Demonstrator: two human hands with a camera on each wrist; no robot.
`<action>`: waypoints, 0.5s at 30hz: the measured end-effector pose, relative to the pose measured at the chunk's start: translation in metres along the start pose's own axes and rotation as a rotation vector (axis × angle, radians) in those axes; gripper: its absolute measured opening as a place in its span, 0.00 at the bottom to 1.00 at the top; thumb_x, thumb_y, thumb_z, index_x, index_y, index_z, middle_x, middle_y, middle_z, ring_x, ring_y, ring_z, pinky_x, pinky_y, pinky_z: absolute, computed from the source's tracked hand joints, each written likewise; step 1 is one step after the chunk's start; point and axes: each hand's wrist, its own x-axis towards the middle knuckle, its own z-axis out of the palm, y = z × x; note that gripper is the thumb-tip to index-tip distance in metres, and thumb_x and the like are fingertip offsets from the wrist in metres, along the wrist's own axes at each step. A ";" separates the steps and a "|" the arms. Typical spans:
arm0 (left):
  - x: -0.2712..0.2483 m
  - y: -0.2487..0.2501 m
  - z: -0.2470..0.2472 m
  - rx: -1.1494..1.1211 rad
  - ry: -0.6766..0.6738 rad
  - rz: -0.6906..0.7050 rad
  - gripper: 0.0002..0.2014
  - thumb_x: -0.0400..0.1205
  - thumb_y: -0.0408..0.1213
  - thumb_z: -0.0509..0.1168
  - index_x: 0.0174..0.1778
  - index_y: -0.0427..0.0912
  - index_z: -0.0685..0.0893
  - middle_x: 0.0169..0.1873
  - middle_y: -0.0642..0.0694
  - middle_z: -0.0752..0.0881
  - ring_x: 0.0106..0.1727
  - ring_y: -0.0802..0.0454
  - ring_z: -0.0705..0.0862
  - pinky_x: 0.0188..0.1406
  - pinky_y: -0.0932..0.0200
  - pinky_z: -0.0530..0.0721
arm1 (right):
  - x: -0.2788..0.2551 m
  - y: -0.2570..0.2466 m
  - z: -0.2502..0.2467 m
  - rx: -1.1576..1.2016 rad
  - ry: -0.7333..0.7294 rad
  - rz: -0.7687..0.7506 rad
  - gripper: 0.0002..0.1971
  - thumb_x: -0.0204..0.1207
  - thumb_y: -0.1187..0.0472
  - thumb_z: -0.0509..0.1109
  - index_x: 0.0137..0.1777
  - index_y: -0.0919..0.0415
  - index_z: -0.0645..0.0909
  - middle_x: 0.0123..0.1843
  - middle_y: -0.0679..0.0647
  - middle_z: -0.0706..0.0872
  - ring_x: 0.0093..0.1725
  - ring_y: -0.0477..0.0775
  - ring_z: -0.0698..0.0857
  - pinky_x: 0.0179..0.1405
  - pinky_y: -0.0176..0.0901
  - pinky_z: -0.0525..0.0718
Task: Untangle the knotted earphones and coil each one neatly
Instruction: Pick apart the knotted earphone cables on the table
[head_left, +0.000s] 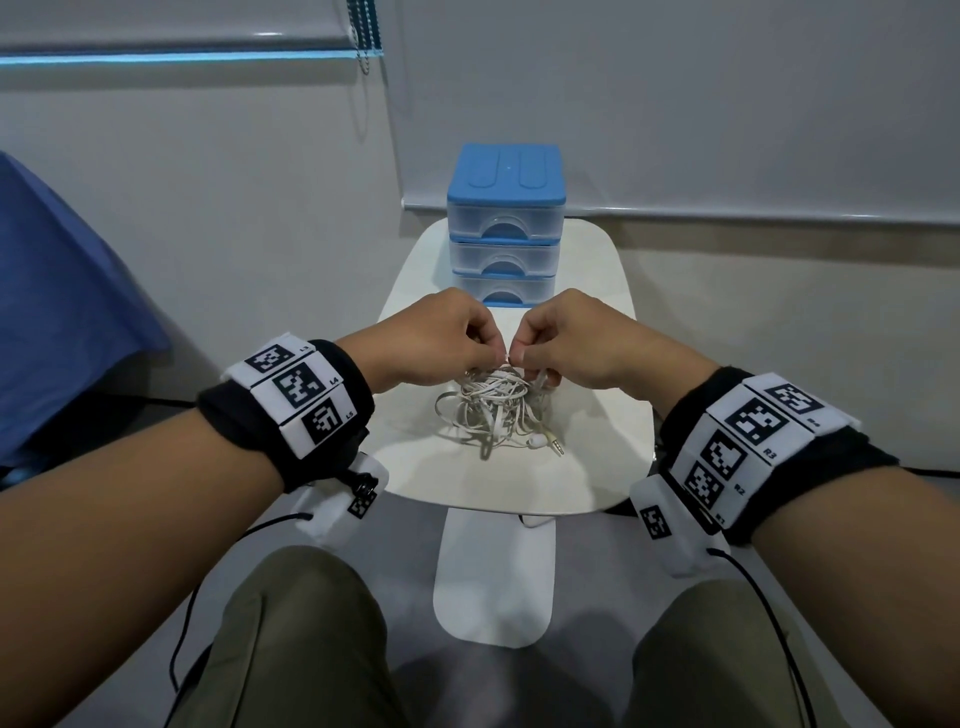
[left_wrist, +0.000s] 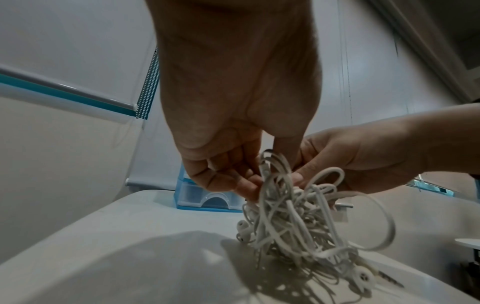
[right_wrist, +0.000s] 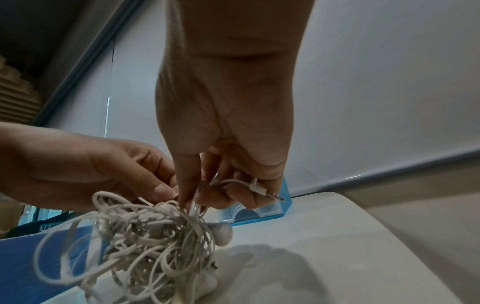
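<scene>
Head view, centre of frame: tangled white earphones (head_left: 493, 410) sit in a loose wad on the white table (head_left: 587, 467), lower loops resting on the top, upper strands lifted toward the two hands. Left hand (head_left: 441, 338) comes in from lower left, fingers curled, thumb & forefinger pinching a cord at the top of the wad. Right hand (head_left: 571, 338) mirrors it from lower right, also curled & pinching cord; the two pinches nearly touch at mid-frame. In the left wrist view the left hand (left_wrist: 233, 144) fills the upper centre w/ fingertips (left_wrist: 249, 185) closed on strands, the earphones (left_wrist: 298, 222) hanging below at centre-right, one earbud (left_wrist: 363, 275) lying on the table at lower right next to a jack plug (left_wrist: 389, 280). In the right wrist view the right hand (right_wrist: 226, 133) also has a jack plug (right_wrist: 267, 192) tucked across its curled fingers, tip poking out to the right; the earphones (right_wrist: 145, 242) hang at lower left, an earbud (right_wrist: 223, 234) on the right edge of the wad. Behind the hands, upper centre of head view, a blue-topped 3-drawer unit (head_left: 504, 234) stands on the table, all drawers closed. Both wrists wear black bands w/ printed marker tags (head_left: 306, 387).
</scene>
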 end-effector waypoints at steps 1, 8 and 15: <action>0.000 0.000 0.000 -0.001 0.003 -0.002 0.04 0.81 0.34 0.73 0.41 0.42 0.91 0.39 0.43 0.93 0.38 0.53 0.85 0.50 0.39 0.90 | 0.001 -0.001 -0.001 0.007 0.001 0.000 0.06 0.79 0.66 0.74 0.41 0.59 0.89 0.36 0.51 0.91 0.36 0.51 0.86 0.49 0.54 0.89; 0.002 0.005 -0.001 0.023 0.040 0.036 0.02 0.83 0.37 0.73 0.48 0.44 0.89 0.41 0.49 0.91 0.47 0.46 0.90 0.53 0.47 0.89 | 0.004 0.000 -0.002 0.193 0.049 -0.010 0.07 0.81 0.58 0.76 0.45 0.62 0.89 0.40 0.54 0.88 0.40 0.49 0.82 0.41 0.39 0.80; 0.002 0.005 -0.001 0.010 0.114 0.069 0.04 0.88 0.38 0.67 0.51 0.43 0.86 0.44 0.52 0.87 0.42 0.55 0.82 0.40 0.62 0.78 | -0.005 0.000 -0.007 0.235 -0.007 0.052 0.03 0.78 0.65 0.76 0.42 0.59 0.88 0.38 0.54 0.90 0.35 0.47 0.83 0.36 0.40 0.75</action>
